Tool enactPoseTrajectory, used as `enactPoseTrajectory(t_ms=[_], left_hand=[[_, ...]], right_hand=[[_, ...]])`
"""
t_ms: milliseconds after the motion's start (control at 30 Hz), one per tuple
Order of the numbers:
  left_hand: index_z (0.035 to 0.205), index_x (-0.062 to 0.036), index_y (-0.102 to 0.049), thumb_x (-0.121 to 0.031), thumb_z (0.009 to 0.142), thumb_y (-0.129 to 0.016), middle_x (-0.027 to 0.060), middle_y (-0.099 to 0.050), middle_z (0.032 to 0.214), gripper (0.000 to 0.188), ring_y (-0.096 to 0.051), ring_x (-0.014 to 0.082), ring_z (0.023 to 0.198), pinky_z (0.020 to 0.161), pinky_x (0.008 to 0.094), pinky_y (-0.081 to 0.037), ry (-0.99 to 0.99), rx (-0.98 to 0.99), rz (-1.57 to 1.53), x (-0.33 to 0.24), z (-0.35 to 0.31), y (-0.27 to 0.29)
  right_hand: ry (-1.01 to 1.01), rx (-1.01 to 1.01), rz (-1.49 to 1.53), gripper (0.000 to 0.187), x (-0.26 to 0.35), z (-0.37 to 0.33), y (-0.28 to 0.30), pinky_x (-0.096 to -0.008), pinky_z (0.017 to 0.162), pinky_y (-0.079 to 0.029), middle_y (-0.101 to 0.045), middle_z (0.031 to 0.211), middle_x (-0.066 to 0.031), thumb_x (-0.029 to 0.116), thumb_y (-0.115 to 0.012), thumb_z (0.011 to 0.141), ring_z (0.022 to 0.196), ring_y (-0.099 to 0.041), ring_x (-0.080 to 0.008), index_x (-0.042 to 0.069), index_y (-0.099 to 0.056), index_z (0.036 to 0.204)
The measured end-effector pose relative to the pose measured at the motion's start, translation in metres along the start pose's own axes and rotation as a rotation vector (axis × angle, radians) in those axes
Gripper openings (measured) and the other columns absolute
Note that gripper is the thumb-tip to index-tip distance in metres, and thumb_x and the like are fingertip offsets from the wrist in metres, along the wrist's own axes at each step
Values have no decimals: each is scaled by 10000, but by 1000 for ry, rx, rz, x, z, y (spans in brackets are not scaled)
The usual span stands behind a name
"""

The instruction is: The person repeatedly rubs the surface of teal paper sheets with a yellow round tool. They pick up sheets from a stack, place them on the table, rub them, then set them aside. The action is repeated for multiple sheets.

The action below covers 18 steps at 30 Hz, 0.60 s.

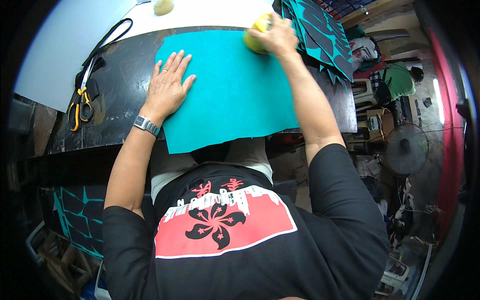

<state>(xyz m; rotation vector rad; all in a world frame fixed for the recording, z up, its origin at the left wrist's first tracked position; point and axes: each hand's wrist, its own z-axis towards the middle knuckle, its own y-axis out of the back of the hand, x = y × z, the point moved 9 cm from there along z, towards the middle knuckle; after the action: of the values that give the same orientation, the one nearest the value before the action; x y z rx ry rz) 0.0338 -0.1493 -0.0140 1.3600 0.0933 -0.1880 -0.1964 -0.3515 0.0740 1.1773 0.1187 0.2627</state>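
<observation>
A sheet of teal material (230,90) lies flat on the dark worktop, its near edge hanging over the front. My left hand (170,82) rests on the sheet's left side, palm down with the fingers stretched out. At the sheet's far right corner, my right hand (277,35) is closed around a yellow, rounded object (256,42). Its exact kind is unclear, since my fingers cover part of it. Just right of that hand sits a stack of teal sheets bearing dark angular patches (322,40).
Scissors with black and yellow handles (80,107) lie on the worktop (117,65) at left, beside a black strap (117,30). A pale yellow tub-like item (163,6) stands on a white sheet (215,14) at the back. Off to the right are a fan (407,147) and another person (400,80).
</observation>
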Motion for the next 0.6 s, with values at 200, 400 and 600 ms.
enactPoseTrajectory(t_ms=[200,400,600], left_hand=[[1572,-153,-363,-436,1070,-407,101,-319,1647,578,-256,264,1534,1263,478,-179,-37,-36,-6,-5,0,-1],[1515,-114,-441,-344,1056,-470,140,-415,1586,515,-354,304,1483,1221,481,-267,-188,-26,-146,-17,1,8],[1454,-87,-513,-307,1041,-509,150,-451,1552,468,-388,297,1457,1202,482,-305,-85,143,-145,-9,4,0]], right_hand=[[-209,-21,-66,947,-35,10,14,-526,889,-567,-563,1289,-251,661,-763,683,1134,-634,-439,167,-501,1448],[201,135,300,819,202,1,-20,-461,959,-540,-673,1192,-231,550,-837,659,1115,-647,-386,32,-614,1253],[361,31,391,867,300,-18,-10,-488,978,-532,-602,1288,-251,581,-822,653,1206,-583,-437,82,-582,1320]])
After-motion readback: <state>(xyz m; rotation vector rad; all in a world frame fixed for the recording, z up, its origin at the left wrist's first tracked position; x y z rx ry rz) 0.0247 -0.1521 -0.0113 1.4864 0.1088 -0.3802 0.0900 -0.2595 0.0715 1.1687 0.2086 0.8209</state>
